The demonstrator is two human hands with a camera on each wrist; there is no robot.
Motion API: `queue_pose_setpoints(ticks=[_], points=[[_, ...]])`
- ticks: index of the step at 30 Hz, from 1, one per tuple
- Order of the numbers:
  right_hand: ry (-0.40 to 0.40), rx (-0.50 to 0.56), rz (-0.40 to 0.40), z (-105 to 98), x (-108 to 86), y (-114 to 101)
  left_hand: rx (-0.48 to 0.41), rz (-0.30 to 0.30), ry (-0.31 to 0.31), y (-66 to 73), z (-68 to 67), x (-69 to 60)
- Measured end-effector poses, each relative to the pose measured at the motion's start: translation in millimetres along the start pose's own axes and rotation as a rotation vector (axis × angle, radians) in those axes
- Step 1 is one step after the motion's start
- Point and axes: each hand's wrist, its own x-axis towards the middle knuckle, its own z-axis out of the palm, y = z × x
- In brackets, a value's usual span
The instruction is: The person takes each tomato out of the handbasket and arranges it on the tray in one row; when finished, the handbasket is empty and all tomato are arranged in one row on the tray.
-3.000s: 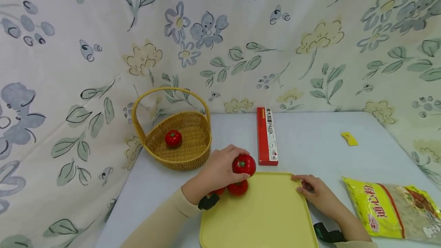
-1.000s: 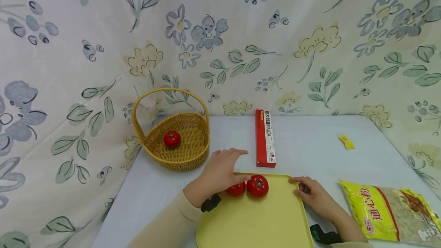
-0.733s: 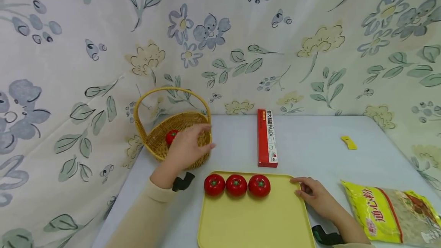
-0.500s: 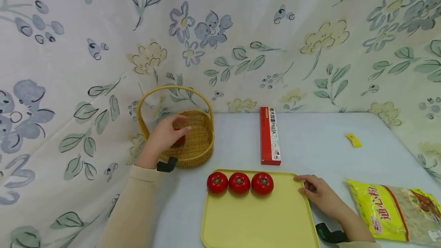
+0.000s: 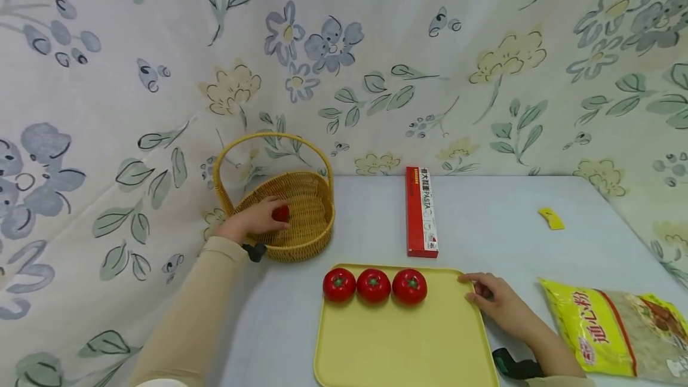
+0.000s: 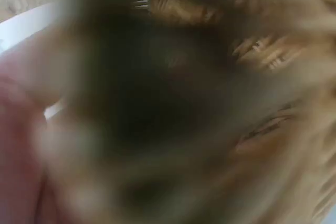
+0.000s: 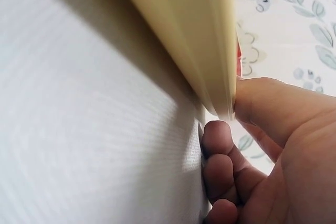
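In the head view my left hand (image 5: 258, 218) reaches into the yellow wicker basket (image 5: 301, 248), its fingers and thumb around a red tomato (image 5: 280, 213) that is partly hidden. Blur and a dark shape fill most of the left wrist view; basket weave shows at its right side. Three red tomatoes (image 5: 374, 285) sit in a row along the far edge of the yellow tray (image 5: 403, 345). My right hand (image 5: 497, 303) holds the tray's far right corner. In the right wrist view, the thumb (image 7: 262, 98) lies against the tray rim (image 7: 210, 66), with curled fingers below it.
A red and white pasta box (image 5: 421, 214) lies behind the tray. A yellow bag of pasta (image 5: 613, 330) is at the right, and a small yellow packet (image 5: 551, 218) farther back. The basket's tall handle (image 5: 274, 135) arches above it. A floral cloth (image 5: 344, 64) hangs behind the white table.
My left hand set a tomato at the row's right end, let go, then moved left into the basket and closed round the tomato there. My right hand stayed at the tray corner.
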Motion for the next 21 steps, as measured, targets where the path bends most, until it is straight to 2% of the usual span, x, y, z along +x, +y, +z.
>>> queue_pose_setpoints(ticks=[2, 5, 12, 21], points=[[-0.007, 0.003, 0.020, 0.1, -0.3, -0.2, 0.034, -0.006, 0.002, -1.8, 3.1, 0.6], [-0.008, 0.001, 0.027, 0.4, -0.2, -0.3, 0.070, -0.024, 0.038, -3.6, 6.7, 0.4], [-0.001, 0.004, 0.026, 0.7, 0.0, -0.4, 0.091, -0.055, 0.070, -5.2, 10.4, -0.4], [-0.004, 0.017, 0.040, 1.0, -0.6, -1.3, 0.049, -0.036, 0.080, -9.9, 17.0, -0.6]])
